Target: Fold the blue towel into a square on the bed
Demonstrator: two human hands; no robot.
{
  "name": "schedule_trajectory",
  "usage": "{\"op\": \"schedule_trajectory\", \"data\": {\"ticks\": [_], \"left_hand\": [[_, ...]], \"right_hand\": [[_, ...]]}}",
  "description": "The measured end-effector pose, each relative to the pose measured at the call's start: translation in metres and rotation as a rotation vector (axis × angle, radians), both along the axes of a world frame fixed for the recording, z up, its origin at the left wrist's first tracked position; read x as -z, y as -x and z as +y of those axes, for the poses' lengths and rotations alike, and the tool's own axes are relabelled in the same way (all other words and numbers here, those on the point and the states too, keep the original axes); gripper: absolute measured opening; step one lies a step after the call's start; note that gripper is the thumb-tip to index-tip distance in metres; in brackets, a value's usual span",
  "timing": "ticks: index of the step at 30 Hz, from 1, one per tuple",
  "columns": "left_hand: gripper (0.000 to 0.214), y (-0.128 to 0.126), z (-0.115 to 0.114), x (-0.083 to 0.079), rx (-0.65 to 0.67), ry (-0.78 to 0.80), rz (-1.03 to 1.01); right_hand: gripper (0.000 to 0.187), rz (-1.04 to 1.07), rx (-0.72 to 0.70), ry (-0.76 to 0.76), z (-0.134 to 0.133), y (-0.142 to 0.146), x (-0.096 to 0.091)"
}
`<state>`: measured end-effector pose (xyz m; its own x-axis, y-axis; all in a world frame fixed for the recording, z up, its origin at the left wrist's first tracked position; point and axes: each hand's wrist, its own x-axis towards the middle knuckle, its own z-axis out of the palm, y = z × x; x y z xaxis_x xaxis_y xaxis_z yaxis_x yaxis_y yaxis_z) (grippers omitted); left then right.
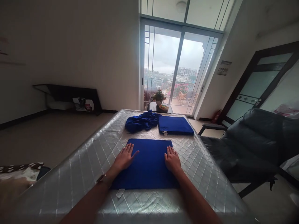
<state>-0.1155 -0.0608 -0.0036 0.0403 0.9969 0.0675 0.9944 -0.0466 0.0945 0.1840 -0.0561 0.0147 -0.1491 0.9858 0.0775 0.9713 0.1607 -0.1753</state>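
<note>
A flat, folded blue cloth (149,165) lies on the table, with a small white tag (120,193) sticking out at its near left edge. On its left side my left hand (125,157) rests flat, fingers stretched forward and thumb spread inward. My right hand (172,158) lies flat along the right edge, its fingers pointing away from me. Beyond them sits a neat folded blue stack (176,125) with a white tag at its near left corner. Beside that stack is a crumpled blue cloth (142,121).
The table has a shiny silver quilted cover (86,165). A black padded armchair (245,149) stands close on the right. Past the far edge, a small table holds a potted plant (159,97) before glass sliding doors (173,68). A dark low rack (74,98) stands against the left wall.
</note>
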Motion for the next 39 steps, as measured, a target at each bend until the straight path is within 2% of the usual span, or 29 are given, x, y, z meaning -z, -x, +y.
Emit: {"op": "schedule_trajectory", "data": {"ticks": [5, 11, 15, 17, 20, 22, 25, 27, 29, 31, 33, 36, 39], "left_hand": [[0.078, -0.003, 0.0, -0.001, -0.002, 0.012, -0.007], [0.081, -0.001, 0.0, -0.001, 0.003, 0.008, 0.018], [0.077, -0.004, 0.0, -0.003, -0.015, -0.032, 0.062], [0.076, -0.014, -0.003, -0.005, 0.008, -0.058, 0.046], [0.075, -0.048, -0.011, -0.009, 0.172, -0.071, -0.034], [0.073, -0.082, -0.016, -0.01, 0.349, -0.075, -0.092], [0.07, -0.137, -0.018, -0.007, 0.507, -0.096, -0.133], [0.068, -0.164, -0.014, -0.002, 0.57, -0.121, -0.153], [0.067, -0.179, -0.011, 0.004, 0.584, -0.121, -0.173], [0.068, -0.179, -0.009, 0.009, 0.567, -0.108, -0.19], [0.069, -0.169, -0.01, 0.013, 0.543, -0.106, -0.195], [0.071, -0.14, -0.014, 0.014, 0.468, -0.092, -0.181], [0.072, -0.101, -0.022, 0.011, 0.362, -0.049, -0.157]], "right_hand": [[0.056, -0.046, -0.083, -0.12, -0.019, 0.0, -0.011], [0.06, -0.017, -0.028, 0.025, -0.043, -0.007, -0.001], [0.061, -0.003, -0.015, 0.062, -0.043, -0.007, 0.005], [0.061, 0.002, -0.02, 0.064, -0.042, -0.006, 0.006], [0.061, 0.014, -0.028, 0.06, -0.041, -0.007, 0.007], [0.061, 0.018, -0.031, 0.047, -0.041, -0.008, 0.008], [0.06, -0.004, -0.059, 0.032, -0.042, -0.011, 0.011], [0.059, -0.025, -0.097, 0.027, -0.042, -0.012, 0.013], [0.06, -0.037, -0.111, 0.027, -0.041, -0.013, 0.015], [0.06, -0.038, -0.089, 0.034, -0.04, -0.013, 0.015], [0.058, -0.031, -0.069, 0.033, -0.04, -0.012, 0.014], [0.06, -0.01, -0.053, 0.025, -0.041, -0.01, 0.01], [0.06, 0.005, -0.044, 0.032, -0.041, -0.009, 0.007]]}}
